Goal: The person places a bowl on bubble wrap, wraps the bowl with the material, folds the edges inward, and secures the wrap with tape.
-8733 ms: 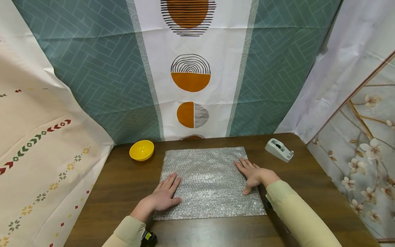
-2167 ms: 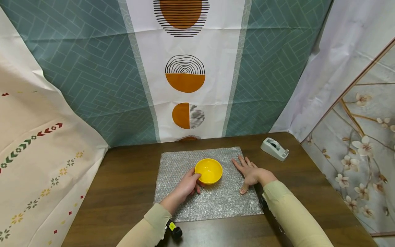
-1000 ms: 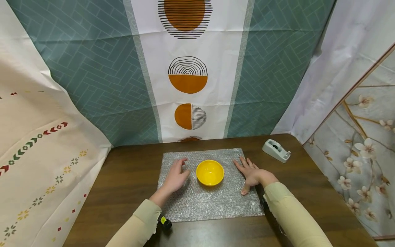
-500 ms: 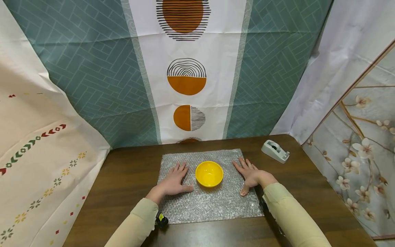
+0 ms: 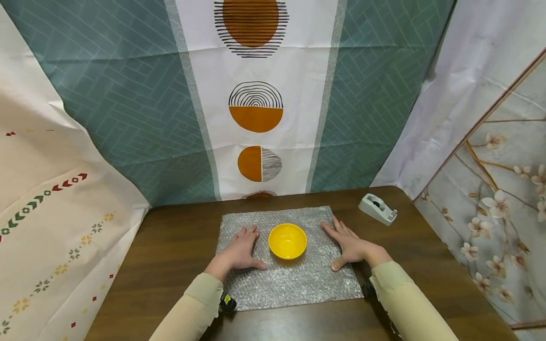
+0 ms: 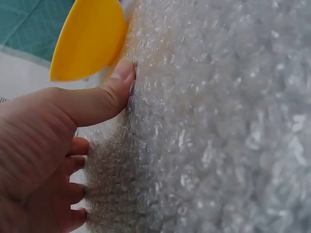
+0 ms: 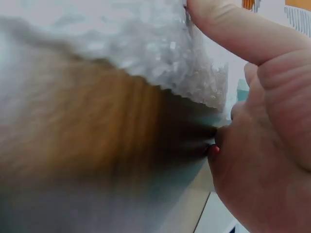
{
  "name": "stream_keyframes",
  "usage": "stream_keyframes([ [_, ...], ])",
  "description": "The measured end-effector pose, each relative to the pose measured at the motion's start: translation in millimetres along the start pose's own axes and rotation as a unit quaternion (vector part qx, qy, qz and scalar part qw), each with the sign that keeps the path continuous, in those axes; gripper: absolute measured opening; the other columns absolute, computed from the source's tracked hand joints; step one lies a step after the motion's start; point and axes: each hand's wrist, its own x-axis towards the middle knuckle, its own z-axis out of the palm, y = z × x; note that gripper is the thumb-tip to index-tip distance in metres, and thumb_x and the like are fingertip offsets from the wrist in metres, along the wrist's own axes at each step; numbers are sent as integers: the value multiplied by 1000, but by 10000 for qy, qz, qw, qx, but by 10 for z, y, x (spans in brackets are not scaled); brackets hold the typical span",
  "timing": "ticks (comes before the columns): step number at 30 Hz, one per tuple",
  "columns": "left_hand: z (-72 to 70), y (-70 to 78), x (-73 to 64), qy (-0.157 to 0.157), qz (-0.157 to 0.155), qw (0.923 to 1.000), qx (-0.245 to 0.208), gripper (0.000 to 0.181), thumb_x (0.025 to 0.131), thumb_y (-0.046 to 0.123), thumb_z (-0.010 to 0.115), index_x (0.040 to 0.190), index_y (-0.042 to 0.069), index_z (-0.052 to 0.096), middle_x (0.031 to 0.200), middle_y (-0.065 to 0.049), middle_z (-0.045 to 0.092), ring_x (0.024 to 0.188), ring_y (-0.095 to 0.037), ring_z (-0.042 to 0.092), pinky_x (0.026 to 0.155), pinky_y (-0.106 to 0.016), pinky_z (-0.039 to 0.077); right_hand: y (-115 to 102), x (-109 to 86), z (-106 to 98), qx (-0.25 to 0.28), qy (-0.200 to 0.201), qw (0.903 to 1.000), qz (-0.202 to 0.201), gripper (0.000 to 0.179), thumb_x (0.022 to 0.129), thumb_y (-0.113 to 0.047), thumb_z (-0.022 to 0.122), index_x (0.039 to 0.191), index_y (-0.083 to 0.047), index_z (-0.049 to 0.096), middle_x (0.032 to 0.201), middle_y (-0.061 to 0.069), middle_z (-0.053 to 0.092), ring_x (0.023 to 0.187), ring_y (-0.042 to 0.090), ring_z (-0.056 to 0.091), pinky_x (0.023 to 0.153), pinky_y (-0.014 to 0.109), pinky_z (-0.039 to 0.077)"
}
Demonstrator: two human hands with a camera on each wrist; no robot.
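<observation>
A yellow bowl (image 5: 287, 241) stands upright near the middle of a sheet of clear bubble wrap (image 5: 294, 286) spread on the table. My left hand (image 5: 240, 252) rests on the wrap left of the bowl, fingers spread and thumb toward it. In the left wrist view the thumb (image 6: 109, 94) lies on the bubbles just below the bowl (image 6: 90, 41), apart from any grip on it. At the sheet's right edge is my right hand (image 5: 350, 246), fingers extended, fingertips and thumb on the wrap. The right wrist view shows its thumb (image 7: 243, 31) at the wrap's border (image 7: 160, 58).
A white tape dispenser (image 5: 377, 209) sits at the table's back right, beyond the right hand. Brown wooden table (image 5: 179, 246) surrounds the wrap. Patterned cloths hang behind and at both sides, the green and white one (image 5: 273, 161) along the back edge.
The bowl has come from the back left onto the wrap. My left hand has let go of it, drawn left and settled on the wrap. The right hand has tilted slightly at the edge.
</observation>
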Motion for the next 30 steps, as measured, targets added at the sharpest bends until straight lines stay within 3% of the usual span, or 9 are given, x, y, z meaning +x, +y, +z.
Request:
stream_keyframes([
  [5,-8,56,15,29,-62,10000,43,108,79,53,94,159,-1,46,174,-21,24,161,-47,15,125,-67,17,-52,-225,13,6,351,9992,-180,123,82,-46,91,174,-16,15,175,30,-8,158,58,1,117,81,14],
  [9,-21,70,7,56,-131,9999,54,108,77,51,96,158,-1,48,174,-21,25,161,-48,17,125,-67,18,-73,-423,14,328,510,9979,-246,111,93,-41,84,173,-8,13,173,36,-3,156,61,9,115,80,22],
  [12,-15,56,-3,71,-119,9999,56,109,76,52,96,158,-1,48,174,-21,25,161,-47,17,125,-67,19,-125,-619,22,681,661,9954,-101,105,99,-40,77,173,-8,9,174,33,1,156,60,13,114,79,26],
  [15,-15,36,-19,84,-94,9999,1,109,76,53,96,158,-1,48,174,-20,25,161,-46,17,125,-67,18,-175,-815,57,982,870,9911,217,100,103,-41,73,174,-12,9,175,29,9,153,57,28,111,73,38],
  [18,-9,26,-29,106,-95,9998,-110,110,76,54,95,159,0,47,175,-19,24,162,-43,17,126,-66,17,-212,-993,111,1623,893,9813,530,94,106,-36,69,174,-16,8,174,30,14,139,52,52,97,61,54],
  [21,11,14,-39,124,-86,9997,-174,111,75,55,95,160,1,47,175,-18,24,162,-42,17,127,-64,17,-240,-1139,186,2346,812,9659,731,92,107,-30,68,174,-17,6,172,35,14,129,43,62,86,48,59],
  [24,34,2,-46,136,-68,9998,-149,111,75,56,96,159,1,48,175,-18,24,162,-42,18,126,-64,18,-256,-1238,254,2874,732,9517,791,92,108,-26,67,174,-14,4,171,37,8,134,44,58,87,46,61],
  [30,26,-3,-20,160,-138,9997,-119,112,75,56,96,160,2,47,175,-17,24,162,-41,18,127,-64,18,-242,-1280,322,3283,690,9395,692,87,110,-24,62,173,-10,4,170,40,5,139,50,51,91,51,61],
])
